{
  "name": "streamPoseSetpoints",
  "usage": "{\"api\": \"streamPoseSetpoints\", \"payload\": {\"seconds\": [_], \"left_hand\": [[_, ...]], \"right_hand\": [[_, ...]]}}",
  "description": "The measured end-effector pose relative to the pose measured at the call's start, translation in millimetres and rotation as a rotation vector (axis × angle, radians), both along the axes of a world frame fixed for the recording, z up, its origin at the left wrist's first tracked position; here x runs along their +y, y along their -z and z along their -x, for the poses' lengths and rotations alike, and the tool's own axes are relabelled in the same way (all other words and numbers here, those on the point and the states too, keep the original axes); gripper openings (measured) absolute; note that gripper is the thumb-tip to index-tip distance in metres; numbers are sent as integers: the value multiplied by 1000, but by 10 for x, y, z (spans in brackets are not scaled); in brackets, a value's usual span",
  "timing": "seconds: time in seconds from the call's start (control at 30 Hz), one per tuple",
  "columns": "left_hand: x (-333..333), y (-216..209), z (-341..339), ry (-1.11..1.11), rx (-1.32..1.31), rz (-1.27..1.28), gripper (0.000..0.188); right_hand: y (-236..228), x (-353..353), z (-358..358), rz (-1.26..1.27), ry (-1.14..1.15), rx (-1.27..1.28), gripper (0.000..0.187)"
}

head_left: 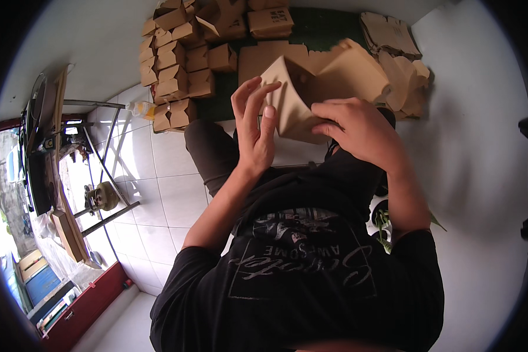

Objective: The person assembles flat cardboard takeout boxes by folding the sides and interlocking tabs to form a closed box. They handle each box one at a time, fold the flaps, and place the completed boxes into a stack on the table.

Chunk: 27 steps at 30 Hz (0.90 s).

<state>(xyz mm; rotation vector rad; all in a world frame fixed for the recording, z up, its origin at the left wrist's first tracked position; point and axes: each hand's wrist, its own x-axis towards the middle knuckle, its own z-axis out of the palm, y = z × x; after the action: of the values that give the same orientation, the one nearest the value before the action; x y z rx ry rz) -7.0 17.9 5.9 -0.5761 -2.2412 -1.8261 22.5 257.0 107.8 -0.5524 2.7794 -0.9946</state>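
A partly folded brown cardboard box (297,114) is held up in front of my knees, its inside facing up and a wide flap (358,73) standing out on the far right. My left hand (255,129) is at the box's left side panel, fingers stretched and apart, the fingertips against or very close to the card. With thumb and fingers closed, my right hand (361,130) pinches the near right edge of the box. The curved front wall bows between the two hands.
Several folded boxes (173,79) are stacked at the far left on a green mat (317,23). Flat cardboard blanks (387,35) lie at the far right. A bottle with yellow liquid (141,110) and a metal-framed stand (108,158) are on the left. A plant (384,226) is by my right arm.
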Motion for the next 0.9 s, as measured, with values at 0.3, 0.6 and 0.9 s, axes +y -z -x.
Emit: {"api": "streamPoseSetpoints", "payload": {"seconds": [0.3, 0.6, 0.9], "left_hand": [[-161, -442, 45, 358, -5, 415, 28], [-260, -479, 157, 448, -281, 235, 22], [-218, -519, 107, 256, -275, 256, 30]], "right_hand": [[103, -20, -33, -62, -129, -75, 21], [174, -24, -35, 93, 28, -94, 40], [247, -53, -93, 192, 119, 57, 41]]}}
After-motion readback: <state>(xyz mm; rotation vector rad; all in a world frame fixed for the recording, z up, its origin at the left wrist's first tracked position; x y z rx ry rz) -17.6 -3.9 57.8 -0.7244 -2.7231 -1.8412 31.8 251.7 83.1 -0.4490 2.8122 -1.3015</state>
